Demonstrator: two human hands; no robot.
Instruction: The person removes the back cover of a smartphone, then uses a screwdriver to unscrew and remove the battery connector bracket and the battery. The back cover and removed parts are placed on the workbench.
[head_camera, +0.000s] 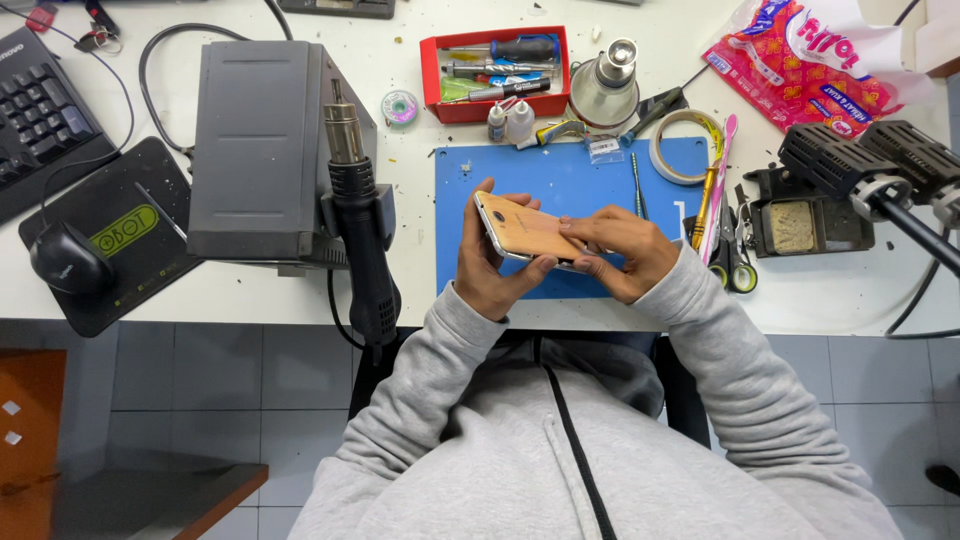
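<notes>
From the head camera, both hands hold a smartphone (528, 238), wood-patterned back up, just above the blue work mat (570, 180). The left hand (490, 268) cradles its left end, fingers wrapped beneath to steady it; the right hand (625, 255) pinches the right edge. The hot-air gun (358, 215) is docked left of the mat.

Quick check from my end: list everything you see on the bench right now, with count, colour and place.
phone: one, wood-tone back, held over the mat
mat: one, blue, bench centre
hot-air station: one, grey, left of mat
hot-air handle: one, black, docked on the station's right side
tool tray: one, red, behind mat
tape roll: one, pale, mat's right corner
scissors: one, green-handled, right of mat
mouse: one, black, far left
keyboard: one, black, top left
left hand: grips the phone
right hand: grips the phone
</notes>
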